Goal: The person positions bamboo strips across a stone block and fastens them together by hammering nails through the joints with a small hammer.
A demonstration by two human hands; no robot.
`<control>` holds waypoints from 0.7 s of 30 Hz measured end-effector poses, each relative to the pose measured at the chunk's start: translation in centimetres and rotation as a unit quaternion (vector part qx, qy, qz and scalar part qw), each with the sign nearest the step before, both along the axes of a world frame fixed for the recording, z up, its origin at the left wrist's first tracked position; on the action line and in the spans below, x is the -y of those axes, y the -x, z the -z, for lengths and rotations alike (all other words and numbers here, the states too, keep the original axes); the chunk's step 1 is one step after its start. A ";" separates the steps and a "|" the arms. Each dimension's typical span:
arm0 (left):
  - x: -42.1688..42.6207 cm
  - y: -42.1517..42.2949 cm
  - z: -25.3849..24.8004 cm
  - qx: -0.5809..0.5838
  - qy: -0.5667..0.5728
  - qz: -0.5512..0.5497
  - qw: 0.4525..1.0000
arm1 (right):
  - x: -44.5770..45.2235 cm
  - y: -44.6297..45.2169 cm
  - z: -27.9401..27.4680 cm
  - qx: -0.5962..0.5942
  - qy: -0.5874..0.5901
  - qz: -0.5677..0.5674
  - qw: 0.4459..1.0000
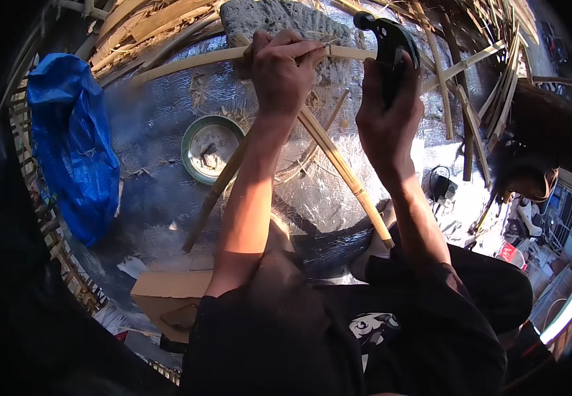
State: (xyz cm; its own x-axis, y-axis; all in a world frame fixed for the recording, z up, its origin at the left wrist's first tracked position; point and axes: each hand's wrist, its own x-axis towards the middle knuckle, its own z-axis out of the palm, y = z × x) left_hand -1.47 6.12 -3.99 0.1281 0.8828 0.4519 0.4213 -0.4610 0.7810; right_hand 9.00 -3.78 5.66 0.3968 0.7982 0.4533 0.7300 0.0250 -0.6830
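Observation:
My left hand [280, 69] is closed over a pale bamboo strip [193, 64] lying across a rough grey stone block [286, 18]. Its thumb and forefinger pinch at the strip, where a tiny thin piece shows, too small to name. In my right hand [391, 125] is a black claw hammer [397, 47], raised just right of the block, its head up and its handle mostly hidden by my fingers. Two bamboo legs spread toward me from beneath the strip; the right leg [346, 173] shows fully, while my forearm partly covers the left leg [216, 188].
A green-rimmed bowl [187, 156] with small dark bits stands left of my forearm. A blue tarp bundle [78, 145] lies far left, a cardboard box [170, 285] near my lap. Split bamboo [510, 79] is heaped right and behind. A dark plug adapter [443, 187] sits at right.

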 end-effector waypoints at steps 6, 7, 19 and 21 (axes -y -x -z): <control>-0.3 0.2 -0.4 -0.013 -0.031 -0.003 0.999 | -0.1 -0.2 -0.5 -0.019 0.032 -0.020 0.999; -0.3 0.2 -0.4 -0.002 -0.027 0.005 1.000 | -0.1 -0.1 0.4 0.010 -0.050 -0.013 0.999; -0.6 0.0 -0.9 0.012 -0.017 0.001 1.000 | -0.2 -1.4 -0.1 0.029 0.056 -0.054 0.997; -0.1 0.4 -1.0 -0.017 -0.038 0.012 0.999 | -0.1 -0.9 0.7 0.049 -0.037 -0.055 0.997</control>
State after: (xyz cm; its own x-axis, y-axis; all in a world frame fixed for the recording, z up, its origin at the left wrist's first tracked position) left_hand -1.89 6.24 -2.96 0.1644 0.8423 0.5133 0.4349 -0.5289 0.7288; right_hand 9.90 -3.65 4.99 0.2598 0.7975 0.5445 0.7838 0.1552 -0.6014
